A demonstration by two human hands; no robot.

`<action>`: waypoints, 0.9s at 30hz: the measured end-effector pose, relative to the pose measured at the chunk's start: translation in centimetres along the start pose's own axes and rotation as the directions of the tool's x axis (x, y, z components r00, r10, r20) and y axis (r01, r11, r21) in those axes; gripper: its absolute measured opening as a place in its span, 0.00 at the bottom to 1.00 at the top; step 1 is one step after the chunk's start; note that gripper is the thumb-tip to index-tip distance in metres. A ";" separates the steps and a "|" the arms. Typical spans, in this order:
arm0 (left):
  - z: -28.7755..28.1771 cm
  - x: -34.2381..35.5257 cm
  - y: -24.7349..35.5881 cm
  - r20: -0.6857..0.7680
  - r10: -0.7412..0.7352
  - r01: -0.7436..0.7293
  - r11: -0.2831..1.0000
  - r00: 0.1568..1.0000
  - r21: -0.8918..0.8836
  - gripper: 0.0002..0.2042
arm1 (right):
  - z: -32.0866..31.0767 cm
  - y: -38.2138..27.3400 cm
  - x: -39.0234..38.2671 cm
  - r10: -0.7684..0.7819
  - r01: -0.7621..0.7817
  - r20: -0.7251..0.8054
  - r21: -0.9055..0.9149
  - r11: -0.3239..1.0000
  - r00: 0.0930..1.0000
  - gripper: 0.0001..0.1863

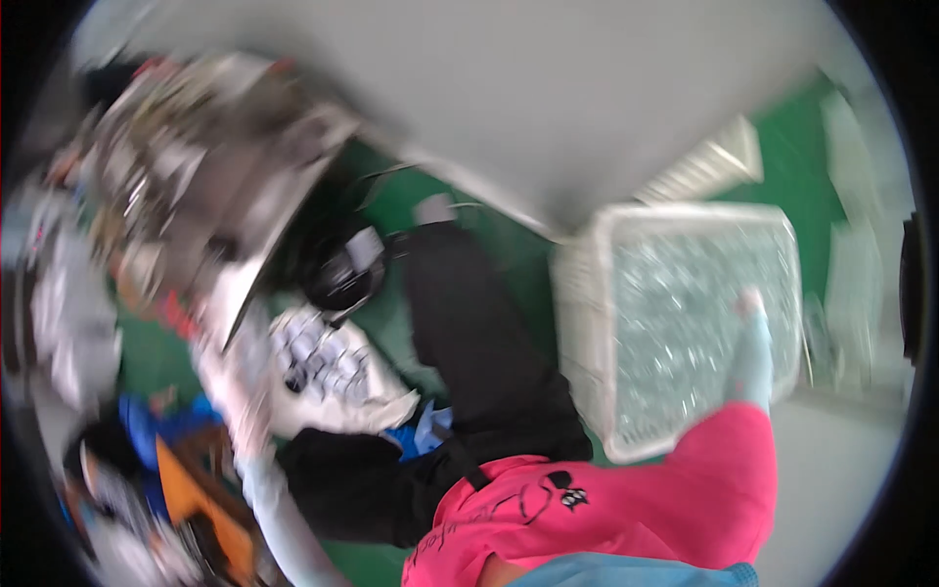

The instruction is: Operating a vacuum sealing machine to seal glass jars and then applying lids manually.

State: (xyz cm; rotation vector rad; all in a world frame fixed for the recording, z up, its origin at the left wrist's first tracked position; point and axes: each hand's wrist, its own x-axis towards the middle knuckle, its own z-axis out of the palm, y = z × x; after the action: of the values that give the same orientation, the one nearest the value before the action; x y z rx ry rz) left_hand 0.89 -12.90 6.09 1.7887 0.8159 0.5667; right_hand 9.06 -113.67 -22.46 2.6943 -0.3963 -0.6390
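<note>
My right hand (750,301) is out over the white crate (582,338), above the clear pieces (675,323) that fill it; most of them spread to the left of that hand. My left hand (223,370) is well apart from it, at the near corner of the cluttered table (249,201), with a red thing (176,318) just beyond it. Both hands are blurred, so I can't tell whether either 1 is grasping something or loose.

Just right of my left hand lies a white sack (386,411) with greyish, roundish parts (323,357) showing. Beyond the sack, between my 2 hands, is a black thing (342,282). To the left of my left forearm are a blue thing (145,430) and an orange panel (203,509). Past my right hand, a 2nd crate (714,161) stands behind the first, by the green floor (807,147).
</note>
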 end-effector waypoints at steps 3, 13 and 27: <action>-2.2 -1.3 -1.4 0.317 0.307 -0.437 0.526 0.898 0.730 0.25 | 1.6 6.1 2.0 -0.171 0.271 -0.459 0.161 0.949 0.872 0.10; -0.8 6.4 -7.3 -0.073 0.110 -0.115 0.990 0.991 -0.077 0.40 | -21.1 -13.5 -16.7 0.505 0.066 -0.131 0.987 0.144 0.853 0.24; 5.7 18.8 -10.0 -0.342 0.029 -0.092 0.982 0.939 -0.168 0.38 | -57.4 -63.4 -31.1 -0.768 0.826 -0.584 0.547 -0.135 0.262 0.13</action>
State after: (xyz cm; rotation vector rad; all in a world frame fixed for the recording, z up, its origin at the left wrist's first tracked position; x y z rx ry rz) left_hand 14.62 0.00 -5.28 1.5736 0.9102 0.9787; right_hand 21.52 -30.72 12.96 3.5863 1.7621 -0.7185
